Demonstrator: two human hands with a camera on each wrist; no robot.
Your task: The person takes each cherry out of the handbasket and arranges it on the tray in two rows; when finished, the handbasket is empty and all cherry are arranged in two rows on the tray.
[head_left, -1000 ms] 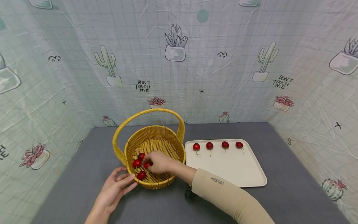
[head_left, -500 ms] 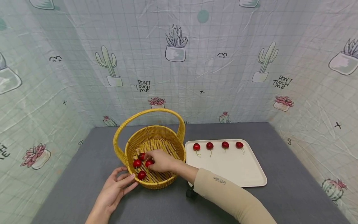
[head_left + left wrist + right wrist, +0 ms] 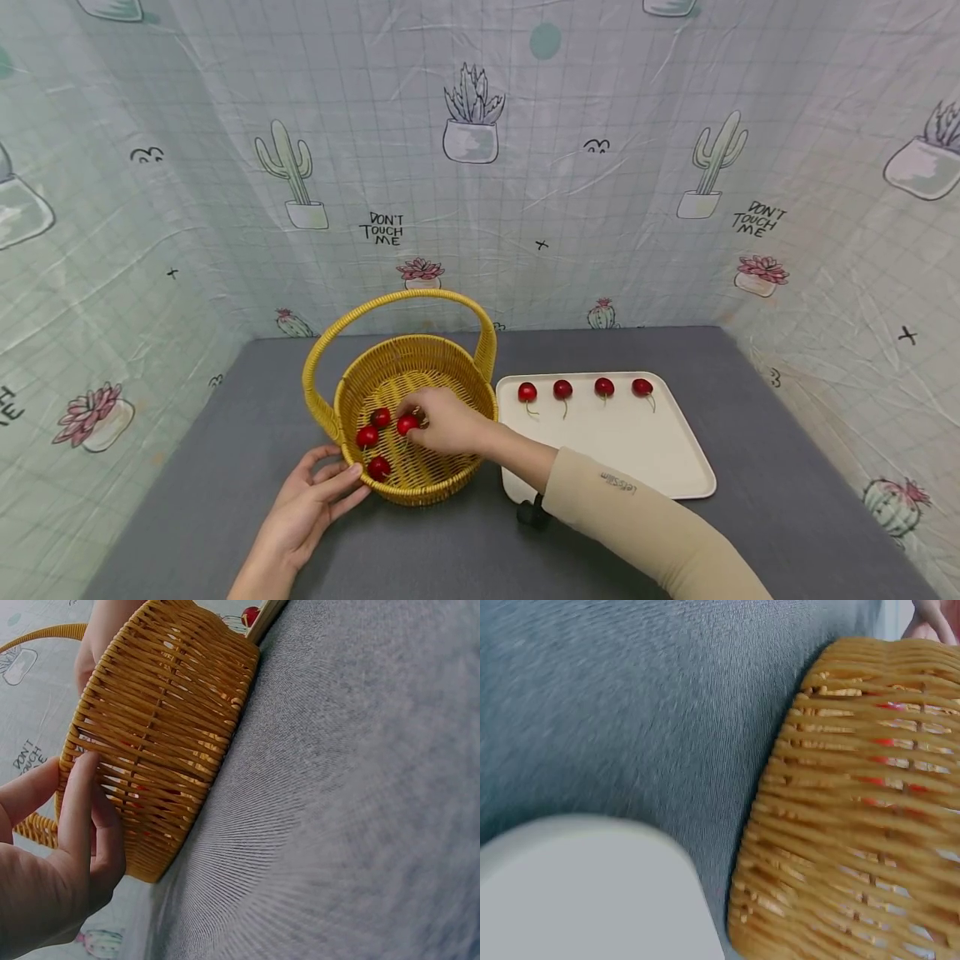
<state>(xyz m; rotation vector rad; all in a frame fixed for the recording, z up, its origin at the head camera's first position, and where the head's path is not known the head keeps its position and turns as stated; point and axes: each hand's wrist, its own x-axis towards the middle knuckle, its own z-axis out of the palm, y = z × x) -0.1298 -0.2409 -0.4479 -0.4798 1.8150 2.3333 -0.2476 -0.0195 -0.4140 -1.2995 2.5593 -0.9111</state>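
Observation:
A yellow wicker basket (image 3: 416,493) with a tall arched handle stands on the grey table. My left hand (image 3: 309,502) grips its front left rim, thumb on top and fingers against the outer weave, as the left wrist view confirms. Inside the basket, my right hand (image 3: 452,423) pinches a red cherry (image 3: 407,425) between thumb and fingers. Three more lie to its left: an upper cherry (image 3: 380,417), a middle cherry (image 3: 367,437) and a lower cherry (image 3: 378,468). In the right wrist view the basket wall (image 3: 855,802) hides my right hand's fingers.
Right of the basket lies a cream rectangular tray (image 3: 607,442), with several stemmed cherries in a row along its far edge, one being the leftmost cherry (image 3: 527,392). My right forearm crosses the tray's near left corner. A patterned cloth (image 3: 540,192) hangs behind the table.
My right hand has shifted a little right and away from me inside the basket, taking the pinched cherry away from the other three. My left hand stays on the rim.

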